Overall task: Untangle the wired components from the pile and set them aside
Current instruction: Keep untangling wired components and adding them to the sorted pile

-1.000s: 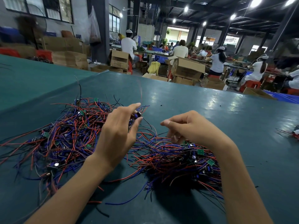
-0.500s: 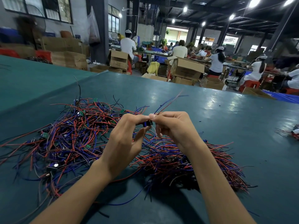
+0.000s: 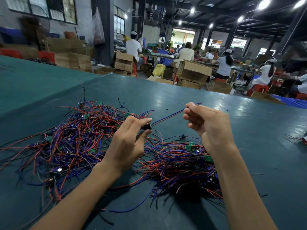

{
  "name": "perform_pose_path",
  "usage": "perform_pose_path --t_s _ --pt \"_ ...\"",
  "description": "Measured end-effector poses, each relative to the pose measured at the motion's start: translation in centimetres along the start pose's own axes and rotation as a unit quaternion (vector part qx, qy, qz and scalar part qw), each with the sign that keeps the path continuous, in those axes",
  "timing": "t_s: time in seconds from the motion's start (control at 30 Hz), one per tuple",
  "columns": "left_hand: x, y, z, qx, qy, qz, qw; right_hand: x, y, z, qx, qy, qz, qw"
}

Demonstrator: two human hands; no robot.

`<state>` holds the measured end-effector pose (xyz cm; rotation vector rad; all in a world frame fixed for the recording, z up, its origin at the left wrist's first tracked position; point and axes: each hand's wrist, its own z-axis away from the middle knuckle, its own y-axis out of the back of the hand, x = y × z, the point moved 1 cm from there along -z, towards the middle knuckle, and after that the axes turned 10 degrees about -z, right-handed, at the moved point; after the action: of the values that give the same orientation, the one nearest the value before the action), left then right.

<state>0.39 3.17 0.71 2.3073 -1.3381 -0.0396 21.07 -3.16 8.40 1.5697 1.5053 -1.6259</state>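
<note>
A tangled pile [image 3: 74, 138] of red, blue and black wired components with small green boards spreads over the left of the green table [image 3: 249, 130]. A second heap [image 3: 179, 166] of the same parts lies at the right, under my right forearm. My left hand [image 3: 127, 143] pinches the small black body of one component [image 3: 147, 126] above the table. Its blue and red wire pair [image 3: 169, 116] runs straight up and right to my right hand [image 3: 207, 125], which pinches the wires near their free ends.
A few loose wires [image 3: 297, 139] lie at the table's right edge. Cardboard boxes [image 3: 192, 70] stand beyond the far edge of the table. Behind them, several people sit at workbenches [image 3: 166, 55].
My right hand has slid away from my left hand along the wire pair, up and to the right, pulling the wires straight. My left hand stayed in place holding the black component.
</note>
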Motion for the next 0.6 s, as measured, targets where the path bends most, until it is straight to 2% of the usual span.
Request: perform_pose_path --t_s 0.1,0.17,0.2,0.23,0.3,0.33,0.37,0.43,0.5,0.53,0.6 --pt "0.0 0.1 -0.2 -0.004 0.03 0.034 0.999 -0.1 -0.4 0.1 -0.012 -0.001 -0.038 0.999" --pt "-0.1 0.1 -0.3 -0.004 0.124 0.114 0.986 -0.3 -0.7 0.2 -0.022 -0.007 -0.062 0.998" --pt "-0.3 0.1 -0.6 -0.011 0.199 0.193 0.961 -0.3 -0.9 0.2 -0.027 -0.012 -0.055 0.998" --pt "-0.4 0.2 -0.9 -0.018 0.275 0.297 0.914 -0.1 -1.0 0.3 -0.036 -0.017 -0.033 0.999" --pt "-0.7 0.2 -1.5 -0.026 0.378 0.483 0.789 0.5 -1.6 0.5 -0.063 -0.022 0.038 0.997" --pt "-0.8 0.2 -1.7 -0.035 0.4 0.535 0.743 1.0 -2.0 0.7 -0.078 -0.025 0.073 0.994" --pt "-0.9 0.2 -1.8 -0.047 0.408 0.565 0.715 1.5 -2.5 0.9 -0.093 -0.028 0.106 0.99" --pt "-0.9 0.2 -1.8 -0.068 0.406 0.596 0.689 2.6 -3.6 1.3 -0.13 -0.043 0.177 0.975" --pt "-0.8 -0.1 -1.7 -0.082 0.401 0.606 0.682 3.8 -4.6 1.9 -0.172 -0.058 0.247 0.952" --pt "-0.7 -0.3 -1.6 -0.09 0.398 0.604 0.685 4.4 -5.1 2.1 -0.185 -0.062 0.26 0.945" --pt "-0.4 -0.5 -1.4 -0.105 0.399 0.605 0.681 5.3 -5.7 2.5 -0.194 -0.085 0.216 0.953"
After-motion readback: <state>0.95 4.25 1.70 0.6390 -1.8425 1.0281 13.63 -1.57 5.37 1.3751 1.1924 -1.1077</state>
